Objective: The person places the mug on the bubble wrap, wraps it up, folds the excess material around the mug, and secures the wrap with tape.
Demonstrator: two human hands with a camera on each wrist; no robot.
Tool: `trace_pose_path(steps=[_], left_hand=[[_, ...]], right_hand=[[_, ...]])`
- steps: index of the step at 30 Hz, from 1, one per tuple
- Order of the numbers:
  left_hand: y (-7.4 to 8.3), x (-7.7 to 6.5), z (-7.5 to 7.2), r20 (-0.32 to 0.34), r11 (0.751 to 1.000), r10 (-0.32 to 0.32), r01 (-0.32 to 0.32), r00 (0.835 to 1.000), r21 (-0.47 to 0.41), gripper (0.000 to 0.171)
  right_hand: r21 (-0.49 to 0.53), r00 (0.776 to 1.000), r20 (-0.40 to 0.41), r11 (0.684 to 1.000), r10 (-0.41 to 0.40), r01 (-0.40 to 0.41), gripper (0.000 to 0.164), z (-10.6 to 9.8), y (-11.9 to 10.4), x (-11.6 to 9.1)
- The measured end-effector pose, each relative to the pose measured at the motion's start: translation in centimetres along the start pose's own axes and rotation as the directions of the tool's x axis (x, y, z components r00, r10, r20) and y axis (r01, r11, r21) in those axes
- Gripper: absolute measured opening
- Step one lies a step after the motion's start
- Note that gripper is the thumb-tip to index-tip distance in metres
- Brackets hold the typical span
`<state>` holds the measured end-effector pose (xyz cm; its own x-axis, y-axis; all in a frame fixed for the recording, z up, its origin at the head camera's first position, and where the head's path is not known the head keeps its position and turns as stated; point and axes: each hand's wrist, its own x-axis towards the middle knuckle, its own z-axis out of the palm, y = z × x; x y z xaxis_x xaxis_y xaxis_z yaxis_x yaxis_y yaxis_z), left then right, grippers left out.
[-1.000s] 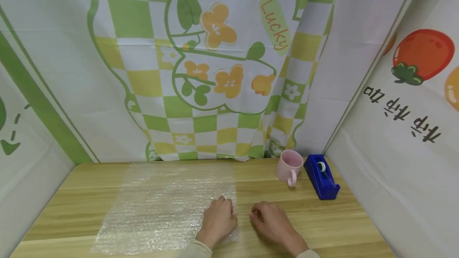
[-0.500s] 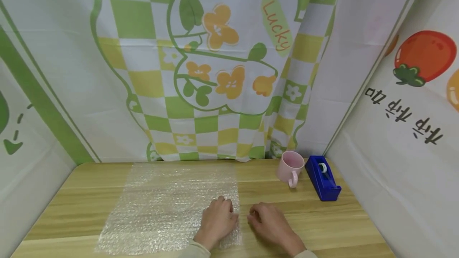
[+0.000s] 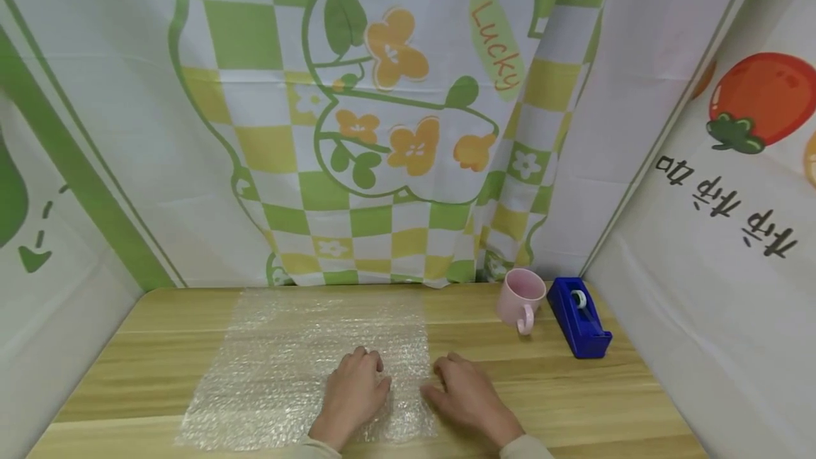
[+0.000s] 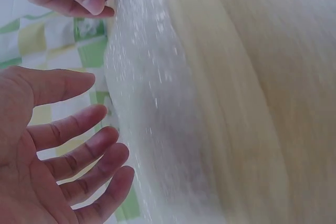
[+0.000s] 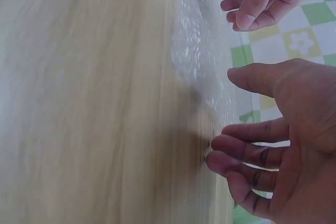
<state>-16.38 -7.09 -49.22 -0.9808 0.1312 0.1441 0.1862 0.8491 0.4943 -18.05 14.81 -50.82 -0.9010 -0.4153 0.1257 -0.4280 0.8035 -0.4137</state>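
A clear sheet of bubble wrap (image 3: pixel 274 367) lies flat on the wooden table. Over its right part is my left hand (image 3: pixel 350 395), palm down and holding nothing; the left wrist view shows its fingers (image 4: pixel 86 153) spread and slightly bent, thumb apart. My right hand (image 3: pixel 468 395) is at the sheet's right edge, its thumb overlapping that edge in the head view. In the right wrist view its fingers (image 5: pixel 252 150) bend loosely, with a gap between them and the thumb.
At the back right of the table (image 3: pixel 510 402) stands a pink mug (image 3: pixel 513 307), handle toward me. Beside it is a blue tape dispenser (image 3: pixel 576 328) with a roll in it. A patterned curtain (image 3: pixel 382 232) hangs behind the table's back edge.
My left hand has moved left, away from the wrap's right edge, and its thumb has opened out. My right hand has shifted a little left, to that edge. The sheet lies as before.
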Motion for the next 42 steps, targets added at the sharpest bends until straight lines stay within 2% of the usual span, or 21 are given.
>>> trace_pose_path(steps=[8, 10, 22, 28, 37, 42], left_hand=[[-1.9, -0.9, -1.3, -0.018, 0.999, -0.051, 0.051, 0.999, 0.008, 0.02], [-2.3, -1.1, -1.5, -0.025, 0.998, -0.056, 0.056, 0.998, 0.006, 0.019], [-4.5, -2.0, -2.9, -0.043, 0.995, -0.096, 0.097, 0.994, 0.021, 0.02], [-5.2, -2.6, -3.5, -0.065, 0.993, -0.11, 0.112, 0.992, 0.025, 0.021], [-5.9, -3.2, -4.1, -0.062, 0.992, -0.122, 0.125, 0.991, 0.033, 0.022], [-6.1, -3.5, -4.4, -0.065, 0.991, -0.123, 0.126, 0.99, 0.042, 0.022]], right_hand=[[0.005, 0.994, 0.032, 0.994, 0.109, -0.109, 0.051, 0.2, -1.5, 0.8], [0.005, 0.991, 0.036, 0.992, 0.129, -0.129, 0.051, 0.3, -1.7, 1.0], [-0.004, 0.976, -0.004, 0.976, 0.219, -0.219, 0.044, 1.0, -3.0, 2.0], [0.01, 0.973, -0.006, 0.973, 0.23, -0.23, 0.038, 1.0, -3.3, 2.2], [0.051, 0.974, -0.032, 0.974, 0.223, -0.222, 0.032, 1.4, -3.2, 2.1], [0.115, 0.971, -0.045, 0.967, 0.234, -0.228, 0.026, 1.5, -3.2, 2.0]])
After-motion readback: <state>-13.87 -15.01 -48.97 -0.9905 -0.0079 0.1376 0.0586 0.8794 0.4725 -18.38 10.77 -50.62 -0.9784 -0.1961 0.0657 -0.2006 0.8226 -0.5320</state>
